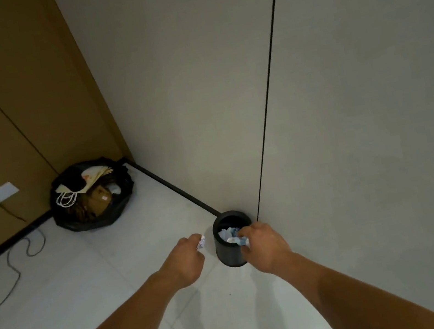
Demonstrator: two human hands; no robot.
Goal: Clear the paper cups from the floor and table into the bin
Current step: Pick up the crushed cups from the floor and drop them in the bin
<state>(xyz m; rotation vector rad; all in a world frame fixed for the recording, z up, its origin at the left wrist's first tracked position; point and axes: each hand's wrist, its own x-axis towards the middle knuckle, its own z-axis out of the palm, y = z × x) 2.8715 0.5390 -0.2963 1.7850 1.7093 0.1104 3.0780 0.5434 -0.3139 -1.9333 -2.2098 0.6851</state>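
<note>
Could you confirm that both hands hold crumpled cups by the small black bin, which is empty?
Not quite: the head view shows the bin is not empty; crumpled paper lies inside. The left hand and right hand do hold a left cup and a right cup by it.

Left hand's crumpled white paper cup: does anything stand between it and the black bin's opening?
Nothing visible between the crumpled white paper cup in the left hand and the small black cylindrical bin. The right hand, gripping another crumpled cup, covers the opening's right side only.
</note>
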